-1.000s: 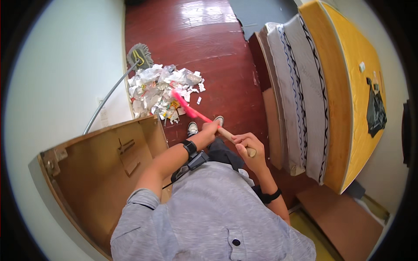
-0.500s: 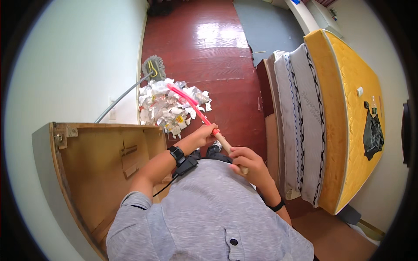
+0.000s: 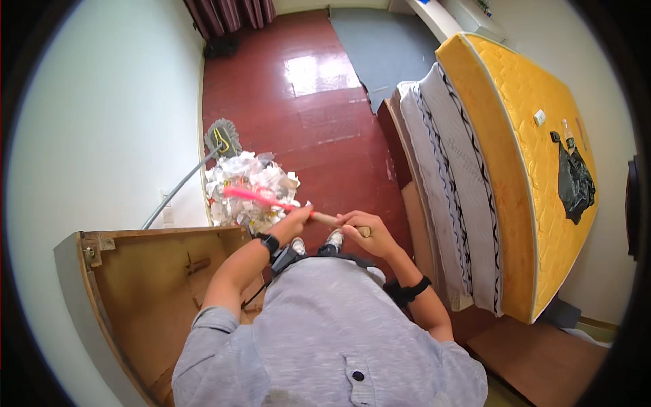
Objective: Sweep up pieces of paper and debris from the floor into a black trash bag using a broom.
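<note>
Since half a second ago, we are seeing the pink-headed broom with the pale wooden handle point(image 3: 271, 201) swinging lower across the heap of crumpled white paper scraps point(image 3: 247, 191), its pink end now lying over the heap's middle instead of rising toward the far side. We are gripping the handle with both hands: our left hand point(image 3: 293, 221), with a dark watch at the wrist, is closing its fingers around the wood just beside the heap, and our right hand point(image 3: 364, 234) is wrapping the handle's near end, fingers curled tight over it, a little further from the heap. That heap is lying on the dark red glossy floor point(image 3: 298, 102), close to the white wall. A grey mop with a long metal pole point(image 3: 220, 139) is resting at the heap's far edge, its pole slanting along the wall. Nearer us than the heap, an open brown wooden box panel point(image 3: 146, 285) is standing beside our left arm. Well to the right of the heap, a yellow quilted mattress point(image 3: 529, 149) is leaning on edge with a black plastic bag point(image 3: 575, 184) on it
</note>
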Available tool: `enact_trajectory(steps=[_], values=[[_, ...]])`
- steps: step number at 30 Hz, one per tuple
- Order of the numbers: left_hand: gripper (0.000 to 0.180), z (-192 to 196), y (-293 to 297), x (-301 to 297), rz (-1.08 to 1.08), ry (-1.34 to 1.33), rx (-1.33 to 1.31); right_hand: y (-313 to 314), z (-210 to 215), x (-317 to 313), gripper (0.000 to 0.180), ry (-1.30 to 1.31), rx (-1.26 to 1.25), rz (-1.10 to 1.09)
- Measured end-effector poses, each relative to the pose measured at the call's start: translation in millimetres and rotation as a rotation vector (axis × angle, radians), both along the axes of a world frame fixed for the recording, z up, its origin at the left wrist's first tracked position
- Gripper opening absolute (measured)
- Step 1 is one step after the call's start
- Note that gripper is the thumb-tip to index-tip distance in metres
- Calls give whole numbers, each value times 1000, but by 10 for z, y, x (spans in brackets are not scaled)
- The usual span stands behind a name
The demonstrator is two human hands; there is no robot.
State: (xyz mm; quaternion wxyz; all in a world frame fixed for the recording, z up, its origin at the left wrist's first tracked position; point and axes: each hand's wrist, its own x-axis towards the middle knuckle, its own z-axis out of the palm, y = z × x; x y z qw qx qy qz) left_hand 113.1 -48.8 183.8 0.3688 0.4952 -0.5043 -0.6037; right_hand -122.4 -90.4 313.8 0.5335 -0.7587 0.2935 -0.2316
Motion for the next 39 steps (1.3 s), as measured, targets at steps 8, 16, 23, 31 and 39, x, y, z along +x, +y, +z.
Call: enact_trajectory(steps=[8,16,23,31,39], values=[[11,-119,288,225,585,416,916,-48,343,7,12,-135,112,161],[18,145,393,610,607,827,808,-235,950,560,13,-375,-261,449],[35,1362,-691,417,243,360,621,-920,1088,917,13,-391,-84,317],[34,1509,-1859,780,19,-213,-154,-2076,2103,1278,20,-401,-317,129],[14,1226,-2243,1359,-479,-582,-811,-3143,2083,1275,32,-259,-476,-233]])
